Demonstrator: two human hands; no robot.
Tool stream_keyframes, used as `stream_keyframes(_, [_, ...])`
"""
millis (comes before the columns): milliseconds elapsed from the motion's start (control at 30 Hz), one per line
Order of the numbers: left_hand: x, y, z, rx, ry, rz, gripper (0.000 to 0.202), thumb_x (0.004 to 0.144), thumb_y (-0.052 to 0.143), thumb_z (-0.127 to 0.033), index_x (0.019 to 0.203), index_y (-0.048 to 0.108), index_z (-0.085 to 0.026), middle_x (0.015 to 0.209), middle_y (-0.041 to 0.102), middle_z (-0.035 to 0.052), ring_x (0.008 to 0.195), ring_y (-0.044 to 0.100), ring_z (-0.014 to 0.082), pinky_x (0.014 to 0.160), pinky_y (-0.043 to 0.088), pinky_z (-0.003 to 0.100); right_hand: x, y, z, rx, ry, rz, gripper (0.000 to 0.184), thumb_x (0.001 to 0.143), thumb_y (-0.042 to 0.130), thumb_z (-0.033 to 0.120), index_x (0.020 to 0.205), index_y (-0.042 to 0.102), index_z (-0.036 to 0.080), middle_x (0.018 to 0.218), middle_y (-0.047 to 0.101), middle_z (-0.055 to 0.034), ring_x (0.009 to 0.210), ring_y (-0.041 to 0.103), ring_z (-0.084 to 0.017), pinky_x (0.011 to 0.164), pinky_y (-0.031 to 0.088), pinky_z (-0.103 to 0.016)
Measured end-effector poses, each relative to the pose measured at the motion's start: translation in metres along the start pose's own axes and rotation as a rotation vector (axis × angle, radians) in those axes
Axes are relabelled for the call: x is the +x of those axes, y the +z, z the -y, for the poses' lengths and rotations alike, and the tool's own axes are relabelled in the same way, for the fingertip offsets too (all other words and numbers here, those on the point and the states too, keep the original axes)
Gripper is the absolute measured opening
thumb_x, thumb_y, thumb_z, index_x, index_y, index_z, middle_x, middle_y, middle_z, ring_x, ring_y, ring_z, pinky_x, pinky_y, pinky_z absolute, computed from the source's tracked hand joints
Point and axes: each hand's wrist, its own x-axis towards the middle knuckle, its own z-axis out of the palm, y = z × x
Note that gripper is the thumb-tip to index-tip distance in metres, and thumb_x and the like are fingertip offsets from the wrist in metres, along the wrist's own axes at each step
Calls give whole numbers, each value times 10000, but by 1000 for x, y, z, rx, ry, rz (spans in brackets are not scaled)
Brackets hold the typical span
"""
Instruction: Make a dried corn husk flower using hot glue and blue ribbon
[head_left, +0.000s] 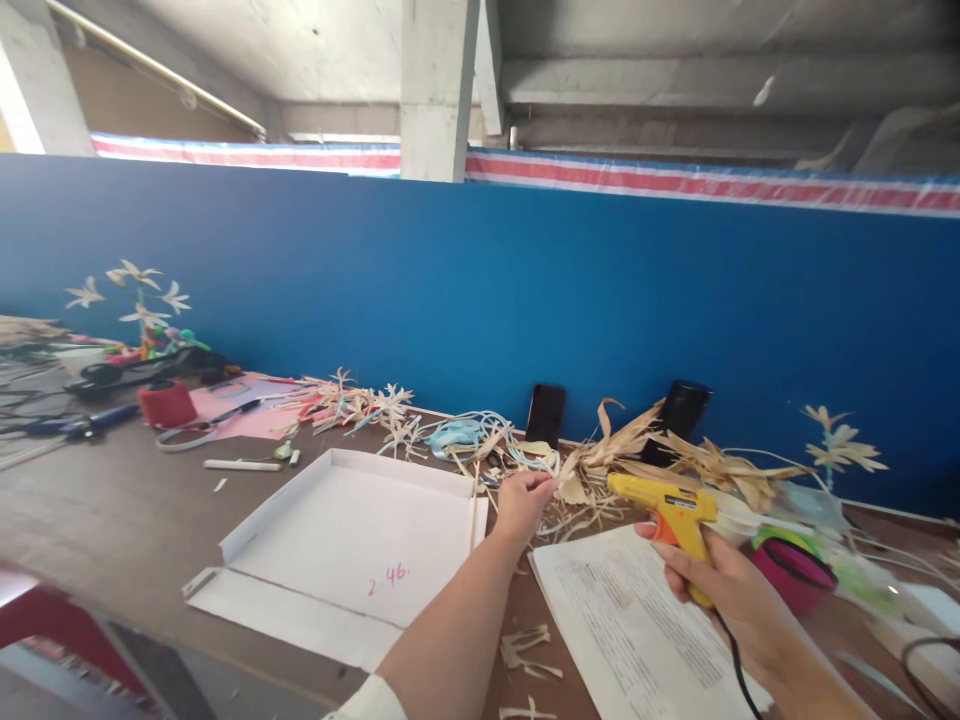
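Pretty clearly a craft workshop, and a makeshift one, set up inside a raw concrete building. The landmark is the long, flat blue partition panel [450, 300]. Behind it there's a square bare grey concrete pillar [435, 90], and above it an unfinished grey concrete ceiling [585, 35] with beams — no home or office look there. Red, white and blue striped plastic sheeting [675, 183] runs along behind its top edge. In front of it, a long brown worktable [112, 520] is littered with tan, papery dried strips [622, 440], cream handmade-looking flowers [139, 290] and a yellow plastic glue gun [664, 492] — proper craft-bench clutter.
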Motion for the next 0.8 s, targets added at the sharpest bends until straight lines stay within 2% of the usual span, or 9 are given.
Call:
stream_keyframes(167, [-1, -2, -5, 33, -1, 3, 206, 681, 593, -305, 736, 709, -145, 649, 646, 15, 644, 548, 138, 620, 410, 224, 5, 10, -10, -24, -57, -25, 431, 656, 652, 467, 935, 602, 143, 476, 419, 47, 463, 386, -103, 434, 337, -226])
stream_keyframes(300, [-2, -2, -6, 28, 6, 3, 215, 679, 594, -319, 737, 710, -148, 646, 640, 10, 630, 536, 132, 615, 405, 222, 7, 17, -15, -13, -65, -24, 462, 643, 663, 472, 960, 575, 148, 550, 489, 27, 461, 368, -101, 412, 315, -235])
stream_keyframes(467, [-2, -1, -6, 4, -29, 16, 241, 681, 590, -337, 747, 710, -138, 627, 623, 9, 607, 519, 123, 591, 394, 213, 10, 22, -15, -97, -36, -6, 454, 635, 655, 492, 947, 579, 171, 635, 544, 5, 496, 416, -124, 437, 356, -257])
stream_keyframes(800, [-3, -2, -11, -10, -50, 5, 236, 679, 577, -341, 698, 696, -138, 590, 587, 1, 580, 489, 111, 541, 372, 193, 17, 31, -24, -196, -53, -66, 425, 640, 613, 505, 918, 580, 185, 501, 457, 48, 444, 390, -120, 408, 326, -252])
